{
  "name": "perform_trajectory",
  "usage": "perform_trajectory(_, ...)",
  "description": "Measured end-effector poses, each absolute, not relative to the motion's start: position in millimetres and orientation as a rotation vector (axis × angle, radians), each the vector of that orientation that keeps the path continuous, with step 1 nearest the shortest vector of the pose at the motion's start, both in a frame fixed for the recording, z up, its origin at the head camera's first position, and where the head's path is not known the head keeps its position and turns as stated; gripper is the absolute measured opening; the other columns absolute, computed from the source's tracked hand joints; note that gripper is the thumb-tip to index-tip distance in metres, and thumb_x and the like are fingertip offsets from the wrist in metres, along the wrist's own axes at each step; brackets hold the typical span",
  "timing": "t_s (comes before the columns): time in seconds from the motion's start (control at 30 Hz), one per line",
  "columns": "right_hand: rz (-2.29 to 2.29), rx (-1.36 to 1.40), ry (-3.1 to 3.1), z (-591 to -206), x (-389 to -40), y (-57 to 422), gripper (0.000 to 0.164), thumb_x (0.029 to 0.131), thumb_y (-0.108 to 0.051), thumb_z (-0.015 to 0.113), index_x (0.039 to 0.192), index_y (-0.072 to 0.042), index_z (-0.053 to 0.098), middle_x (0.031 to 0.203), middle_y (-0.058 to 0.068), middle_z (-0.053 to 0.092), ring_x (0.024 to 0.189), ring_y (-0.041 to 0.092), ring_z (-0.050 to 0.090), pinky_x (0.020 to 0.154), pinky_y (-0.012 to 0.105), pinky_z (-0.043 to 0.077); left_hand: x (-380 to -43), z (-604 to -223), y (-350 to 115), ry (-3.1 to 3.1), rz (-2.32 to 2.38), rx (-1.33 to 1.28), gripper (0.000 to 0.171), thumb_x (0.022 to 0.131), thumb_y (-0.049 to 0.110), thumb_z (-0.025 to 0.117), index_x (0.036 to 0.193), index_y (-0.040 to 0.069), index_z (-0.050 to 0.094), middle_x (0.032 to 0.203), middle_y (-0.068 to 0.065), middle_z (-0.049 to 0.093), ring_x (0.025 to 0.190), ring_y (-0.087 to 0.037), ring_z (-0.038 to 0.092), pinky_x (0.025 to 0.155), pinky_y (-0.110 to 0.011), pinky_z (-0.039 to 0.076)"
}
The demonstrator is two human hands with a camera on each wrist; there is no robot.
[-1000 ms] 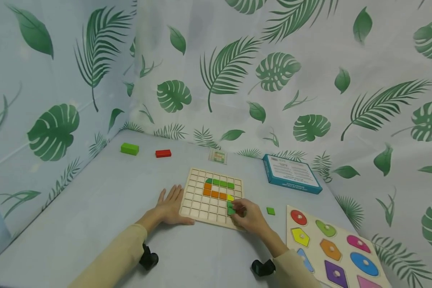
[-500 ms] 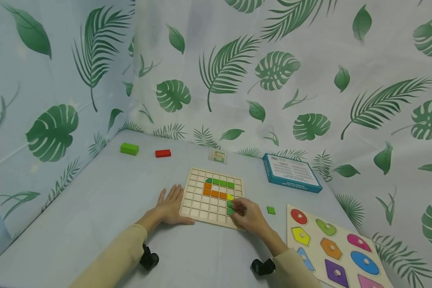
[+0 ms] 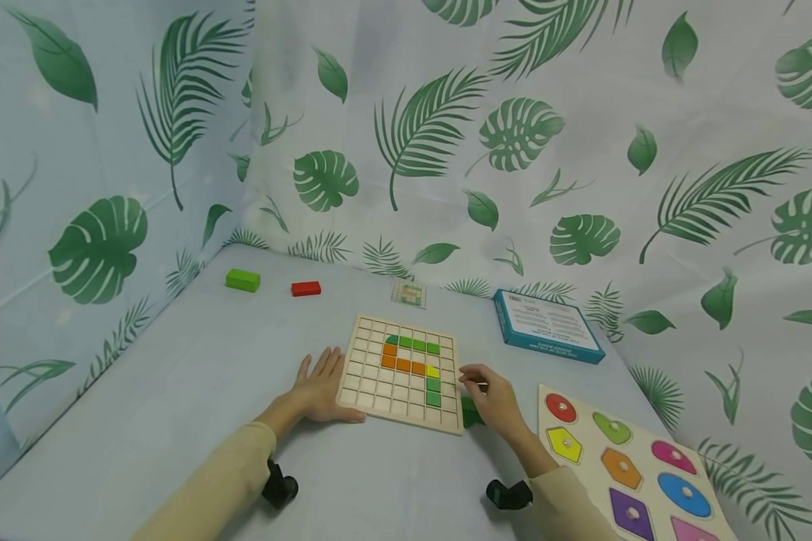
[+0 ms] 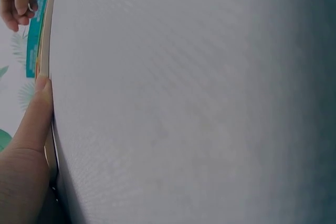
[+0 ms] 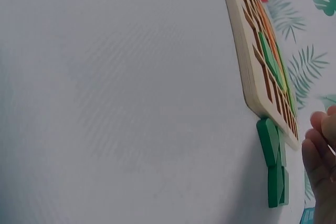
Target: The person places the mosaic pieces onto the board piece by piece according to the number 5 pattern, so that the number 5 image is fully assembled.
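Observation:
A wooden grid board (image 3: 386, 391) lies on the table, its lines forming small squares. Green tiles (image 3: 416, 344) make a row near its far side, with orange tiles (image 3: 404, 364), a yellow tile (image 3: 433, 371) and two more green tiles (image 3: 433, 391) below. My left hand (image 3: 321, 391) rests flat at the board's left side, its thumb (image 4: 38, 114) along the near edge. Just off the right edge hovers my right hand (image 3: 494, 402), fingers loosely bent, nothing seen between them. Beneath it, loose green blocks (image 5: 270, 150) sit by the board's corner, partly hidden in the head view.
Behind the board lies a small pattern card (image 3: 409, 293). A green block (image 3: 243, 280) and a red block (image 3: 306, 288) are at the back left, a blue box (image 3: 548, 325) at the back right. A knob puzzle (image 3: 585, 451) lies at the right.
My right hand has lifted off the green tiles on the board and shifted right, past its edge. Both tiles now show fully, as do loose green blocks beside the board. The left hand is still.

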State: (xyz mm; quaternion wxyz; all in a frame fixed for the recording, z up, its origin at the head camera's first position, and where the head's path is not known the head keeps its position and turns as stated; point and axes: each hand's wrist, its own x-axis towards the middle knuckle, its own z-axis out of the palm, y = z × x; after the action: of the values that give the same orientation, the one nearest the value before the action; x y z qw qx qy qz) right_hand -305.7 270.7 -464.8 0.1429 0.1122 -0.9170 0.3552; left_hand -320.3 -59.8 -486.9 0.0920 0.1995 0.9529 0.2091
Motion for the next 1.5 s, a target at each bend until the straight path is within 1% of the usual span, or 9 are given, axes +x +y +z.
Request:
perform_trajectory(0.3,0.966,0.256,-2.649,-468,-303,285,0.021,0.091,0.002,0.057,0.109,-0.007,0.064,0.092,0.000,0.066,0.090,0.016,0.060,0.080,0.034,0.052,-317,-480,-61,2.805,0.627,0.603,0.120,0.072,0.070,0.063,0.149,-0.005,0.007,0.156,-0.021,0.001,0.142,-0.033,-0.005,0.108,-0.052,-0.011)
perform_trajectory(0.53,0.965,0.291,-2.670,-468,-297,291,0.022,0.087,0.004,0.060,0.107,-0.004,0.065,0.090,0.002,0.066,0.087,0.017,0.060,0.078,0.033,0.052,-312,-472,-64,2.819,0.606,0.592,0.117,0.074,0.066,0.066,0.148,-0.006,0.011,0.155,-0.022,0.005,0.142,-0.035,0.000,0.109,-0.055,-0.005)
perform_trajectory(0.67,0.944,0.317,-2.710,-469,-293,296,0.021,0.086,0.002,0.063,0.105,-0.004,0.065,0.088,0.002,0.065,0.084,0.016,0.059,0.078,0.031,0.052,-312,-472,-64,2.827,0.578,0.594,0.117,0.074,0.067,0.064,0.148,-0.006,0.011,0.155,-0.023,0.005,0.142,-0.035,0.000,0.109,-0.056,-0.003)
perform_trajectory(0.97,0.918,0.358,-2.765,-467,-282,304,0.020,0.084,-0.001,0.067,0.103,-0.008,0.066,0.086,-0.003,0.063,0.082,0.013,0.058,0.077,0.026,0.052,-315,-476,-64,2.810,0.563,0.585,0.118,0.074,0.068,0.063,0.149,-0.005,0.007,0.155,-0.021,0.001,0.142,-0.034,-0.004,0.109,-0.053,-0.008)
perform_trajectory(1.07,0.906,0.393,-2.766,-466,-278,307,0.022,0.081,0.000,0.070,0.102,-0.007,0.066,0.086,-0.003,0.063,0.080,0.012,0.058,0.075,0.025,0.052,-315,-475,-63,2.805,0.567,0.586,0.118,0.074,0.068,0.063,0.148,-0.006,0.007,0.155,-0.021,0.002,0.142,-0.034,-0.004,0.109,-0.053,-0.007)
perform_trajectory(1.17,0.871,0.441,-2.775,-466,-276,310,0.029,0.077,0.000,0.074,0.103,-0.006,0.066,0.087,-0.002,0.063,0.079,0.012,0.058,0.073,0.024,0.052,-316,-477,-63,2.799,0.571,0.598,0.119,0.074,0.069,0.062,0.148,-0.006,0.006,0.155,-0.022,0.000,0.142,-0.033,-0.005,0.108,-0.052,-0.010)
perform_trajectory(1.27,0.843,0.480,-2.791,-468,-275,311,0.035,0.074,-0.001,0.077,0.106,-0.006,0.065,0.089,-0.001,0.063,0.079,0.012,0.058,0.073,0.023,0.052,-315,-477,-63,2.801,0.604,0.609,0.119,0.074,0.070,0.062,0.148,-0.007,0.008,0.155,-0.023,0.002,0.142,-0.035,-0.004,0.108,-0.053,-0.010)
perform_trajectory(1.43,0.817,0.479,-2.806,-469,-275,310,0.037,0.072,-0.001,0.079,0.106,-0.006,0.065,0.091,-0.002,0.064,0.079,0.011,0.058,0.074,0.025,0.052,-312,-472,-62,2.803,0.645,0.621,0.119,0.073,0.069,0.064,0.147,-0.009,0.011,0.154,-0.025,0.005,0.142,-0.036,-0.001,0.108,-0.055,-0.008)
perform_trajectory(1.5,0.819,0.477,-2.813,-468,-274,309,0.037,0.072,0.001,0.079,0.106,-0.006,0.065,0.091,-0.002,0.064,0.080,0.011,0.058,0.074,0.026,0.052,-312,-471,-62,2.798,0.618,0.617,0.118,0.074,0.068,0.064,0.148,-0.007,0.010,0.155,-0.023,0.003,0.142,-0.035,-0.003,0.109,-0.054,-0.008)
